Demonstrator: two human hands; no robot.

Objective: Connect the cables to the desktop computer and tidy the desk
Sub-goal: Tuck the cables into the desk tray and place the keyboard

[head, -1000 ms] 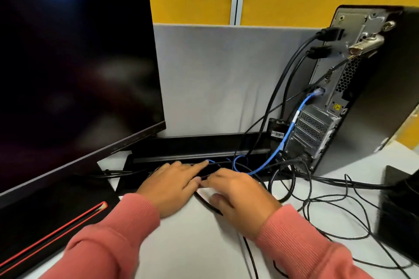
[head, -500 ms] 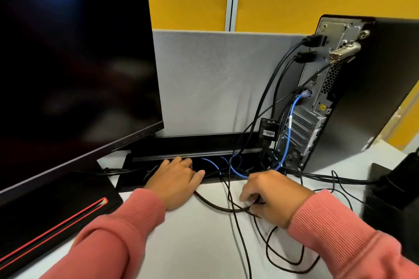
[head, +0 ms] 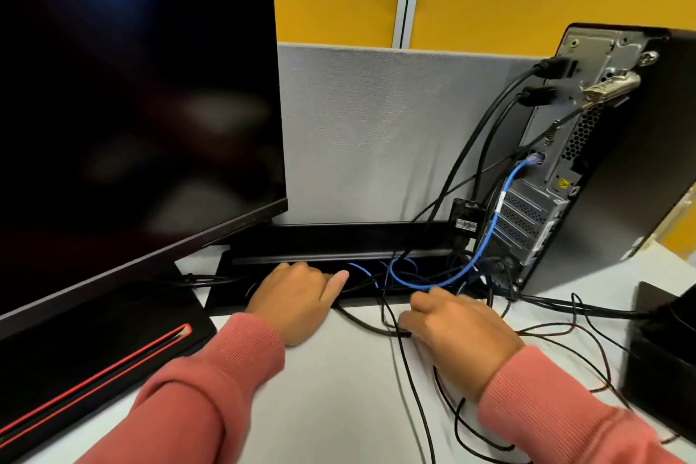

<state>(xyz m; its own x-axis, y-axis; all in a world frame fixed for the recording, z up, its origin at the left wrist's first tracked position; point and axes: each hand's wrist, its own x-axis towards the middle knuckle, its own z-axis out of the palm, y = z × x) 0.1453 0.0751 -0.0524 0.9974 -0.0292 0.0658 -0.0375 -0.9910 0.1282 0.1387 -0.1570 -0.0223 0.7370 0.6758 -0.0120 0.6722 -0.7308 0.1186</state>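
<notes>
The left hand [head: 297, 298] curls its fingertips down into the black cable tray [head: 339, 237], so whether they hold anything there cannot be told. The right hand [head: 457, 330] is motion-blurred; its fingers cover the black cables [head: 414, 380] beneath, and a grip is unclear. The blue cable [head: 486, 237] vanishes into the tray's tangle. The monitor [head: 132, 87] is cut off at the top and left, the computer tower [head: 621, 162] at the right. A black object [head: 663, 358] at the right edge is unidentifiable.
</notes>
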